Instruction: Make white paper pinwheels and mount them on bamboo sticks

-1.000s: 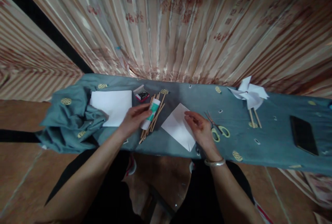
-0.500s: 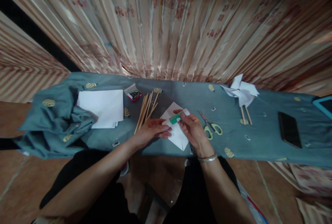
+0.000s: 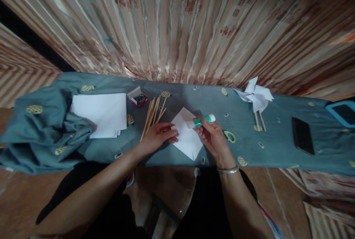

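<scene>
A square sheet of white paper (image 3: 188, 143) lies cornerwise on the cloth, with a short slit at its near corner. My right hand (image 3: 212, 133) grips a glue stick (image 3: 200, 121) with a green label and pale ends, held above the paper's right side. Its left end points over the sheet. My left hand (image 3: 159, 134) rests at the paper's left edge, fingers apart and slightly curled, with nothing visible in them. Partly hidden behind my right hand are scissors (image 3: 230, 136); only a green handle loop shows.
Wooden sticks (image 3: 151, 115) lie left of the paper, near a small open box (image 3: 138, 97) and stacked white sheets (image 3: 101, 115). To the right are a paper pinwheel (image 3: 256, 96), a black phone (image 3: 303, 135) and a blue-framed device (image 3: 344, 113). A curtain (image 3: 177, 39) hangs behind.
The glue stick has moved right, away from my left hand, and turned so its length shows. My right hand moved with it and now covers most of the scissors. The view has shifted slightly.
</scene>
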Action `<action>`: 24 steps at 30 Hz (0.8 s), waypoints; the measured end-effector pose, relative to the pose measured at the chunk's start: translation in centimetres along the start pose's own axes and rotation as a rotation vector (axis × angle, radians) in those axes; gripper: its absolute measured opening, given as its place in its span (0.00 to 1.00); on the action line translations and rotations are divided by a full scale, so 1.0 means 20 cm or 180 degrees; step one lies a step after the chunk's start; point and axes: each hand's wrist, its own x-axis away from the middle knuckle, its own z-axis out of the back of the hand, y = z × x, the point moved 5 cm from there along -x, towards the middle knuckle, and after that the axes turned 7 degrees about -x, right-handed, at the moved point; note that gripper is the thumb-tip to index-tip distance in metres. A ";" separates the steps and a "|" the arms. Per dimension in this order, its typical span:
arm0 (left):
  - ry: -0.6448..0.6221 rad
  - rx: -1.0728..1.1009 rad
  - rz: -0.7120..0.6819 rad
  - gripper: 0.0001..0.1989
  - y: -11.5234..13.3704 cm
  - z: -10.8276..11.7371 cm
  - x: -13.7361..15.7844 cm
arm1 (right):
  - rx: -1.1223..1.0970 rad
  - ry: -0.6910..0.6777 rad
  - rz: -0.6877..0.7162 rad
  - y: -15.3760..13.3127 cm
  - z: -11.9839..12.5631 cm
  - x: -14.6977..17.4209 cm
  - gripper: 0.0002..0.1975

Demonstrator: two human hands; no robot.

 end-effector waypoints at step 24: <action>-0.0598 -0.3734 -0.2486 0.12 -0.08 -0.35 0.19 | 0.3418 -0.0111 0.1697 -0.04 0.10 0.03 0.15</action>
